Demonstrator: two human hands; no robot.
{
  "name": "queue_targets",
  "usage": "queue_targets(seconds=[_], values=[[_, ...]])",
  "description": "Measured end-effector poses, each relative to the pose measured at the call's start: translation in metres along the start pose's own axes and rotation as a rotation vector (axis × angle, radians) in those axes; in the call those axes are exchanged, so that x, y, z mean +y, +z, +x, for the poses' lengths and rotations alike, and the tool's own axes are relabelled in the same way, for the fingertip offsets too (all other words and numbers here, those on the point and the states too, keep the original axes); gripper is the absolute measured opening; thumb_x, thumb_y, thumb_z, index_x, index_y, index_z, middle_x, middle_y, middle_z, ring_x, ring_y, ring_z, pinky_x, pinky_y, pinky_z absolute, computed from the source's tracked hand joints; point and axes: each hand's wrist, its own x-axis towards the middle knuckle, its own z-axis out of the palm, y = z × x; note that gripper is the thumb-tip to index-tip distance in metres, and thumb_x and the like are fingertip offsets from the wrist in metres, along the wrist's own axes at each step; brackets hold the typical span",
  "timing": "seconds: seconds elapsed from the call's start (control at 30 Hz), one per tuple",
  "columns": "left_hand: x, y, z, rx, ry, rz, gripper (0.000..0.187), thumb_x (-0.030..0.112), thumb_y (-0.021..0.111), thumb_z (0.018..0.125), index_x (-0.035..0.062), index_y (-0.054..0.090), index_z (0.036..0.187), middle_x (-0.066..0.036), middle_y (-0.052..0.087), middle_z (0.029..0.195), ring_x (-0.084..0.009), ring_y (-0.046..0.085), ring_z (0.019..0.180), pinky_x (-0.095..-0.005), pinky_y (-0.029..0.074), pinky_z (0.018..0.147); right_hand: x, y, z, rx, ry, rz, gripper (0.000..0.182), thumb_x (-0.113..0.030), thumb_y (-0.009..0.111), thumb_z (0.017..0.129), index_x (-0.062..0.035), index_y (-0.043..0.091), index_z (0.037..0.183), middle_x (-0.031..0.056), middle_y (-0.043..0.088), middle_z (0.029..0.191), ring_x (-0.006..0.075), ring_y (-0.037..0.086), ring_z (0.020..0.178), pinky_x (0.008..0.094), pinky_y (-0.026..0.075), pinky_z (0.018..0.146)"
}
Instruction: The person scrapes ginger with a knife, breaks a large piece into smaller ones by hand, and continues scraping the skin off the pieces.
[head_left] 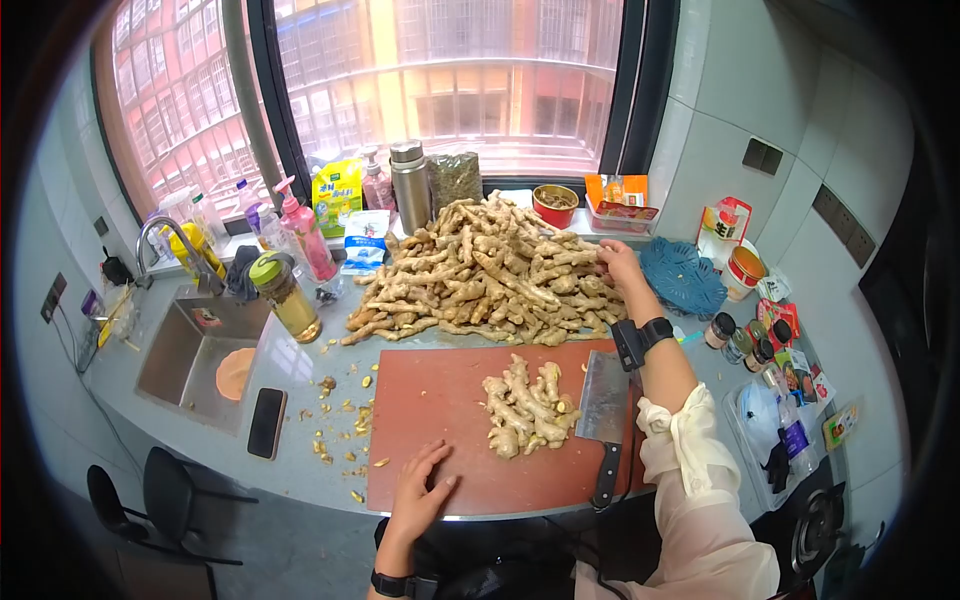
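A large heap of ginger roots (490,270) covers the back of the counter. At the heap's right edge, my right hand (622,266) has its fingers bent onto a ginger root, partly hiding it. My left hand (418,492) rests at the front edge of the reddish-brown cutting board (425,400), fingers apart and holding nothing. Several knobbly ginger pieces (525,405) lie on the board, some showing pale cut faces. Just right of them a cleaver (605,395) lies flat, its black handle towards me.
Ginger scraps (340,435) and a black phone (267,424) lie left of the board, near the sink (180,360). A bottle with a green lid (285,300) stands behind. Blue baskets (683,278) and small jars (720,330) line the right side. A steel thermos (409,190) stands by the window.
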Motion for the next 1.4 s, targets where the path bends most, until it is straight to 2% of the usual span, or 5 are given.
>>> queue_targets(seconds=[0.2, 0.7, 0.9, 1.23, 1.4], values=[[-0.001, 0.000, -0.002, 0.018, 0.022, 0.050, 0.047, 0.021, 0.067, 0.083, 0.0092, 0.059, 0.128, -0.012, 0.052, 0.139, -0.0328, 0.044, 0.130, -0.0421, 0.031, 0.109, -0.022, -0.005, -0.027, -0.063, -0.002, 0.036, 0.020, -0.012, 0.064, 0.091, -0.0020, 0.064, 0.108, 0.0033, 0.064, 0.083, 0.0089, 0.060, 0.066, 0.0239, 0.047, 0.050], [-0.023, 0.006, -0.002, 0.049, 0.072, 0.040, 0.048, 0.021, 0.066, 0.085, 0.0064, 0.057, 0.130, -0.013, 0.053, 0.138, -0.0319, 0.046, 0.129, -0.0398, 0.035, 0.108, -0.088, -0.008, -0.162, -0.266, -0.158, 0.262, 0.023, -0.014, 0.064, 0.092, -0.0018, 0.063, 0.111, 0.0009, 0.064, 0.088, 0.0091, 0.064, 0.074, 0.0228, 0.054, 0.070], [0.001, -0.007, -0.004, 0.044, -0.128, -0.601, 0.050, 0.019, 0.058, 0.096, 0.0012, 0.045, 0.140, -0.013, 0.052, 0.138, -0.0230, 0.050, 0.127, -0.0346, 0.038, 0.107, -0.096, 0.022, -0.218, -0.478, -0.077, 0.297, 0.021, -0.014, 0.062, 0.093, -0.0016, 0.062, 0.110, -0.0004, 0.062, 0.084, 0.0092, 0.065, 0.071, 0.0232, 0.054, 0.066], [0.069, -0.008, -0.011, 0.117, 0.018, -0.815, 0.044, 0.022, 0.049, 0.101, -0.0001, 0.044, 0.139, -0.012, 0.052, 0.137, -0.0192, 0.047, 0.128, -0.0333, 0.033, 0.110, -0.076, 0.088, -0.324, -0.716, 0.126, 0.584, 0.018, -0.011, 0.062, 0.093, -0.0016, 0.058, 0.108, 0.0061, 0.065, 0.091, 0.0144, 0.068, 0.077, 0.0260, 0.057, 0.071], [0.070, -0.012, -0.016, 0.285, 0.017, -1.000, 0.036, 0.027, 0.047, 0.103, 0.0021, 0.050, 0.130, -0.010, 0.060, 0.125, -0.0163, 0.055, 0.116, -0.0330, 0.040, 0.101, -0.070, 0.101, -0.363, -0.893, 0.126, 0.395, 0.027, -0.008, 0.064, 0.091, -0.0007, 0.053, 0.115, 0.0087, 0.065, 0.103, 0.0156, 0.066, 0.093, 0.0269, 0.052, 0.084]])
